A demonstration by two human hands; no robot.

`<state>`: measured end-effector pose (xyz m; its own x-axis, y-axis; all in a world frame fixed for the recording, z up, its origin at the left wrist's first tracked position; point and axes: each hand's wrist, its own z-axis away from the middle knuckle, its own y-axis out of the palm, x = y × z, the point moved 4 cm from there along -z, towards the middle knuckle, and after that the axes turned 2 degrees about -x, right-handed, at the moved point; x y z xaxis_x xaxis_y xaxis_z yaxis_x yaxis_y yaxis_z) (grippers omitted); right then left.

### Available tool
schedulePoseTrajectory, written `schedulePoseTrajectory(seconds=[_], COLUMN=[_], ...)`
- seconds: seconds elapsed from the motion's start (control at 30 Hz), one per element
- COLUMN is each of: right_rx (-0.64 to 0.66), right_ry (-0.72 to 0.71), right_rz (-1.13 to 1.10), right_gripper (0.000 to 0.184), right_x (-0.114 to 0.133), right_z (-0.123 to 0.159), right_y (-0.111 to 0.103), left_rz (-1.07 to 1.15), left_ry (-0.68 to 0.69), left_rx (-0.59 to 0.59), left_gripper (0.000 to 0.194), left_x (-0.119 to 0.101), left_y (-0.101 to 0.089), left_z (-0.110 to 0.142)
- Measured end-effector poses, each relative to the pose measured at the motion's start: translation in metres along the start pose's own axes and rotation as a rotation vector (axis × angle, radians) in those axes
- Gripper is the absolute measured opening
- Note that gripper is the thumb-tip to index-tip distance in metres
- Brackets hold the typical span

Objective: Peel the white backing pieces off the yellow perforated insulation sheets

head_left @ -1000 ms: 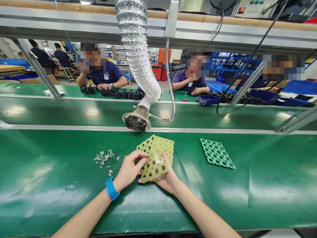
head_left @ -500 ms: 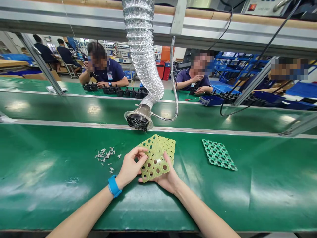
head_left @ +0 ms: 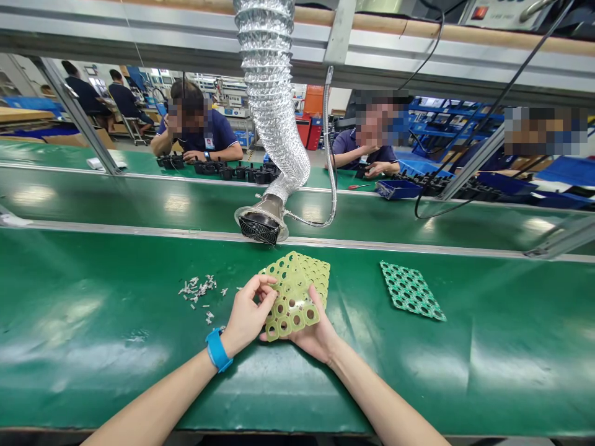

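Note:
A yellow-green perforated sheet point(head_left: 295, 286) with rows of round holes rests tilted in my right hand point(head_left: 315, 334). That hand supports it from below, the thumb at its right edge and most fingers hidden underneath. Another yellow-green sheet point(head_left: 320, 267) of the same kind lies on the bench behind it. My left hand point(head_left: 250, 308), a blue band point(head_left: 218, 350) on its wrist, is at the held sheet's left side. Its thumb and index finger are pinched together over the holes; whatever is between them is too small to make out. Small whitish pieces point(head_left: 198, 289) lie scattered left of this hand.
A green perforated board point(head_left: 411, 290) lies on the green bench mat point(head_left: 502, 347) at right. Above the sheets hangs a fan point(head_left: 260, 227) on a silver duct hose point(head_left: 274, 111). Beyond the metal rail point(head_left: 139, 233), co-workers sit by black parts point(head_left: 237, 171) and a blue tray point(head_left: 397, 188).
My left wrist has shifted slightly right, and its fingertips remain at the same part of the sheet. The right hand and the sheet look almost unmoved.

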<state>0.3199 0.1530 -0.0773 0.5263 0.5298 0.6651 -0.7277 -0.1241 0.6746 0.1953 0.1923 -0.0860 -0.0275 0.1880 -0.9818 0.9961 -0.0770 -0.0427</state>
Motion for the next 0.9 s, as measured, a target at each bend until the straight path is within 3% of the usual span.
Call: schedulePoseTrajectory(seconds=[0.37, 0.7, 0.9], right_rx=[-0.042, -0.065, -0.074], right_ry=[-0.007, -0.008, -0.014], right_rz=[0.018, 0.082, 0.114], right_gripper=[0.071, 0.069, 0.073], right_x=[-0.002, -0.003, -0.004], right_z=[0.001, 0.002, 0.002], right_y=[-0.002, -0.004, -0.005], left_rz=[-0.009, -0.196, -0.222], left_ry=[0.003, 0.242, 0.238], left_rx=[-0.09, -0.136, -0.103], left_gripper=[0.02, 0.015, 0.014], left_x=[0.004, -0.004, -0.007], left_y=[0.003, 0.006, 0.005], left_z=[0.004, 0.013, 0.013])
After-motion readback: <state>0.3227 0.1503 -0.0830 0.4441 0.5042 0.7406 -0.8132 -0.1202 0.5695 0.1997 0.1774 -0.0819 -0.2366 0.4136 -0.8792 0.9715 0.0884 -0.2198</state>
